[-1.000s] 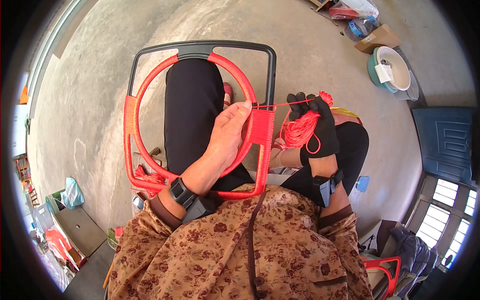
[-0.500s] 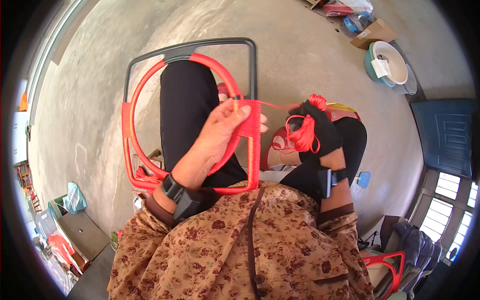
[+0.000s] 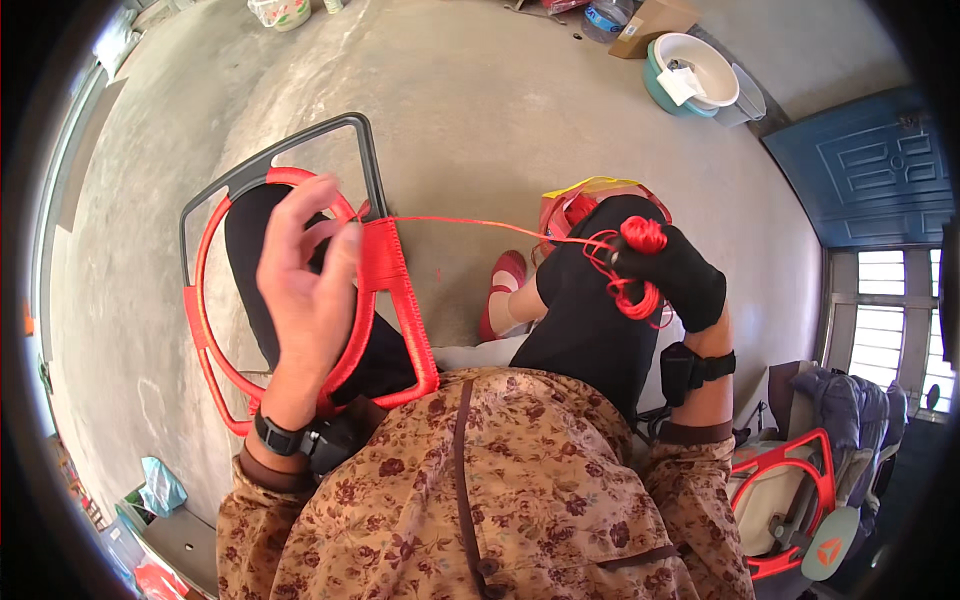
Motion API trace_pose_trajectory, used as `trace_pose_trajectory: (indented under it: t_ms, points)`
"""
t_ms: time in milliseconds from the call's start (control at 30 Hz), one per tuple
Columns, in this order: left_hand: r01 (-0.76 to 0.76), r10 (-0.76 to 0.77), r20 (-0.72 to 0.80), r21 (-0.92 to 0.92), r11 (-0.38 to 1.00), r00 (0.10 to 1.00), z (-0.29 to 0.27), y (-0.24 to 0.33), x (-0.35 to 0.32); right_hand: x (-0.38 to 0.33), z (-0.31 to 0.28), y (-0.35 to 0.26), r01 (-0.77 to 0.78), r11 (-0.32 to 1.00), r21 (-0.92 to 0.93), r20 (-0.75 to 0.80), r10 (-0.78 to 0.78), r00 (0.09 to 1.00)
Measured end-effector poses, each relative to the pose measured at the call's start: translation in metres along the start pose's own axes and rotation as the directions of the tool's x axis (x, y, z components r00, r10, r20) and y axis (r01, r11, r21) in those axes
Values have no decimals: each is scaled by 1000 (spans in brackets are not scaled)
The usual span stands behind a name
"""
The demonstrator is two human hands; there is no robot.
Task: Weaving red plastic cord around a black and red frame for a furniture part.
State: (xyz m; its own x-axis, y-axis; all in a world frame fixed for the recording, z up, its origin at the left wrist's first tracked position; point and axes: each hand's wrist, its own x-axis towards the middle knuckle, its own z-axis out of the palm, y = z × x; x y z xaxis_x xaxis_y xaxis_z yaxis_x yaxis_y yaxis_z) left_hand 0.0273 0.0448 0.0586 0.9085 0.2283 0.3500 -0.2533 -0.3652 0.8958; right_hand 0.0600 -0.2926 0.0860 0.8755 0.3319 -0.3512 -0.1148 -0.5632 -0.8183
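A square frame with a round inner ring rests across my left thigh; its dark tube (image 3: 374,180) is bare at the far end, and red cord wrapping (image 3: 378,257) covers much of the rest. My left hand (image 3: 312,275) hovers over the ring beside the wrapped far right corner, fingers loosely curled and apart, with nothing visible in them. From that corner a strand of red cord (image 3: 480,223) stretches rightward. It leads to my right hand (image 3: 685,280), in a black fingerless glove, closed around a bundle of red cord (image 3: 642,236) above my right knee. Loops dangle below it.
Beyond my right knee sits a red and yellow bag (image 3: 590,190). Stacked basins (image 3: 700,65) and a cardboard box (image 3: 652,27) stand at the far right, near a blue door (image 3: 870,170). Another red frame (image 3: 825,470) lies beside a grey jacket (image 3: 845,410) at the near right.
My left hand has let go of the wrapped corner and lifted. My right hand has moved right, drawing out a longer strand. The frame now sits tilted and further left in view.
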Motion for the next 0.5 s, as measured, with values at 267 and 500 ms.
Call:
trace_pose_trajectory:
  t_ms: [267, 500]
  points:
    - [-232, 195, 576, -10, 973, 794, 65, 0, -12, 22, 19, -24, 161, 981, 110, -116, -149, 982]
    - [435, -173, 592, -334, 836, 787, 55, -19, -8, 58, -4, 45, 279, 129, 952, -248, -213, 945]
